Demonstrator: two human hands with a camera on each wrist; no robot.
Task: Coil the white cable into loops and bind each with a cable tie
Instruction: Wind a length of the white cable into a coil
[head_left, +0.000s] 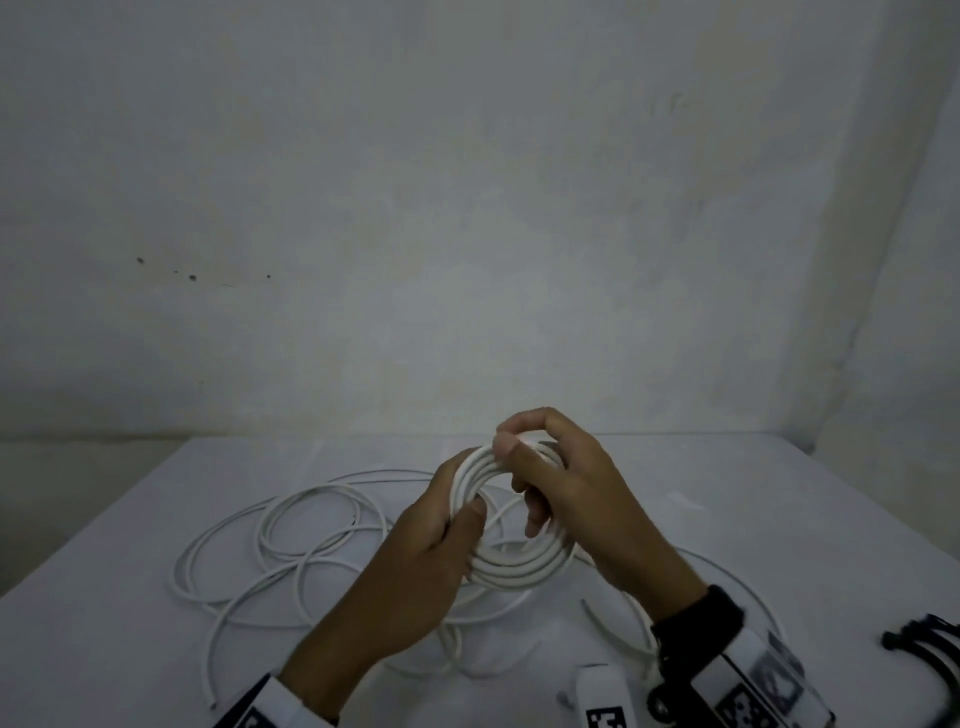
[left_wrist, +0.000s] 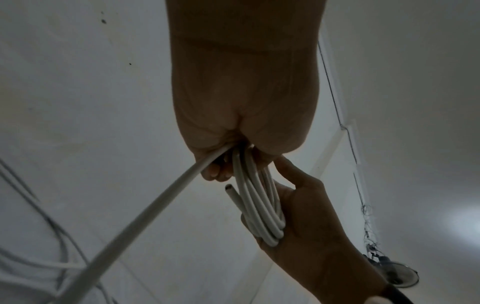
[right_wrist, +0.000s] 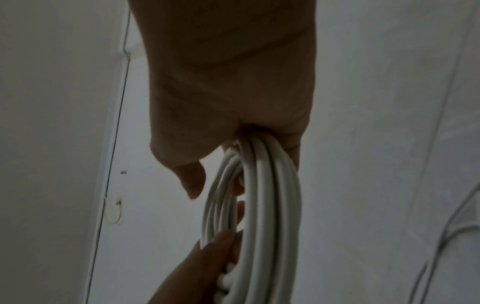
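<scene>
Now, up off the desk (head_left: 130, 530): white cable (head_left: 506, 564) wound into a small coil of several turns, held in the air between both hands. Left hand (head_left: 415, 571) wrapped round the coil's left side, thumb laid across the strands, fingers curled behind. Right hand (head_left: 561, 483) up at the top of the coil, thumb and forefinger pinching the strands there, remaining fingers hooked through the ring.

From the left wrist view: strands bunched in the left hand's (left_wrist: 244, 102) grip, a cut cable end (left_wrist: 230, 188) poking free just beside the bundle, one long strand running off down and left toward the loose cable, the right hand (left_wrist: 311, 222) closed on the far side of the coil (left_wrist: 262, 209). From the right wrist view: same coil (right_wrist: 262, 205) hanging from the right hand's (right_wrist: 228, 92) closed grip, left hand's fingers (right_wrist: 218, 246) clasping it lower down.

Rest of the cable sprawled in loose, overlapping loops (head_left: 291, 540) across the desk, left of and beneath the hands. Black cable ties (head_left: 919, 639) lying in a bunch at the desk's right edge, well apart from the coil. Black-and-white square marker tags (head_left: 610, 719) on the wrist gear and on a white block near the bottom edge; no readable writing, no brand to be made out.
</scene>
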